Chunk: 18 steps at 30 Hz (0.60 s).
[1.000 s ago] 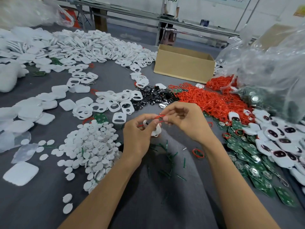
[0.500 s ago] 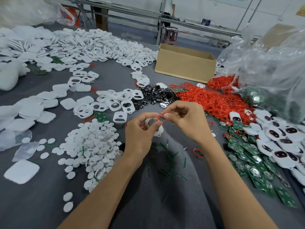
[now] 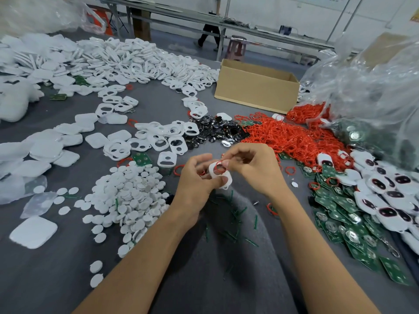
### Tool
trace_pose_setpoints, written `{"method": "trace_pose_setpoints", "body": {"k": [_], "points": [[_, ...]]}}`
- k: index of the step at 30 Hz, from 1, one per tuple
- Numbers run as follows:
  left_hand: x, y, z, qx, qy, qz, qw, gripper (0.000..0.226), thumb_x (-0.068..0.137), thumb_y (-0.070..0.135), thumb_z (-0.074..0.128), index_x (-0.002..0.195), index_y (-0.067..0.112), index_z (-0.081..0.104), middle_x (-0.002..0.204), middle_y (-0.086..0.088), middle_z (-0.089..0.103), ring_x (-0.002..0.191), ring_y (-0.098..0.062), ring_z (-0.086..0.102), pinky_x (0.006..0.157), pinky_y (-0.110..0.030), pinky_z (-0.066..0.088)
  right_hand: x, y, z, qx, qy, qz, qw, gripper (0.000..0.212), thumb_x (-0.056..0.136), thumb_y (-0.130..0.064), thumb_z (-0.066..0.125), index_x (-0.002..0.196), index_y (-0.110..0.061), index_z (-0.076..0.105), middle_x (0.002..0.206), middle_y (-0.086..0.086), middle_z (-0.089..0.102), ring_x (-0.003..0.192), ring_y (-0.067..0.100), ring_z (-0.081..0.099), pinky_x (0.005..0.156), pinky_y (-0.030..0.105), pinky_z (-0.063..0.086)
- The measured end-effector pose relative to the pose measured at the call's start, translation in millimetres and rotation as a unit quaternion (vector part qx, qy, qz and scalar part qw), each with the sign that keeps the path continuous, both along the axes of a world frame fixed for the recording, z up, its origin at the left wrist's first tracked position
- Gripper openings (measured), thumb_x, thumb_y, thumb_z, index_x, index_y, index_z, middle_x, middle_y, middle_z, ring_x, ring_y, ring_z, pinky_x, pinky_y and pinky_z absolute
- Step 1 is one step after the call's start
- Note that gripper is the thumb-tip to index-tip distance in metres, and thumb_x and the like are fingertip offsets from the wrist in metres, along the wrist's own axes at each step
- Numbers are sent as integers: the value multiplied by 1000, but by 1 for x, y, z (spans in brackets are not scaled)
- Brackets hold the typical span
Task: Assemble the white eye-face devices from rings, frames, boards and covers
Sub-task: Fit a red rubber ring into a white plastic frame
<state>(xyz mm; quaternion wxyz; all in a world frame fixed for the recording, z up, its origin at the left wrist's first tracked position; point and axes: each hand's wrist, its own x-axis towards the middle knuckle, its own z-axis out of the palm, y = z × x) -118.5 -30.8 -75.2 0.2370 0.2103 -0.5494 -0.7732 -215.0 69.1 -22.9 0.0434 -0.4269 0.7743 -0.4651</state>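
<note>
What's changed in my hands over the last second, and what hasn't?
The right hand moved the red ring onto the upper opening of the white frame, and the frame now shows more fully. The left hand still grips the frame, the right hand still pinches the ring. The white disc pile lies as before.

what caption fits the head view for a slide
Left hand holds a white frame while the right hand pinches a red ring against it.

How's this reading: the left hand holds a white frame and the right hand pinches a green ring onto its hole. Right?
Not quite: the ring is red, not green. The head view shows the left hand holding the white frame and the right hand pinching the red ring onto its hole.
</note>
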Motion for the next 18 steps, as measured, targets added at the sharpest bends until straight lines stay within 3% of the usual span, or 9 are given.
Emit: {"method": "trace_pose_setpoints", "body": {"k": [2,6,10,18], "points": [[0,0,0,19,0,10,1000,41,73,-14,73,101,12,59,99,-11,68,85,-20,65,81,-34,54,2,-1,-1,-11,-17,-9,1000,17,75,-1,73,70,-17,71,65,11,68,59,30,56,58,32,44],[1,-2,3,78,48,-7,996,20,77,-8,70,93,6,68,78,-4,73,71,-15,67,67,-23,57,7,-5,-2,-37,-31,-33,998,12,75,-1,73,71,-12,72,63,6,66,57,13,53,58,26,43],[2,2,6,74,63,-4,995,12,85,-2,66,95,4,69,80,-8,75,73,-16,71,68,-32,61,14,-9,-2,-60,-19,-63,996,11,75,2,72,72,-8,71,61,-2,65,56,6,56,56,15,43],[3,3,7,65,66,-13,996,18,87,-5,63,105,-1,67,91,-12,75,77,-16,70,66,-26,60,21,-13,-3,-65,-6,-78,995,10,78,2,69,73,-7,68,59,-14,63,56,-1,54,53,10,38]]}}
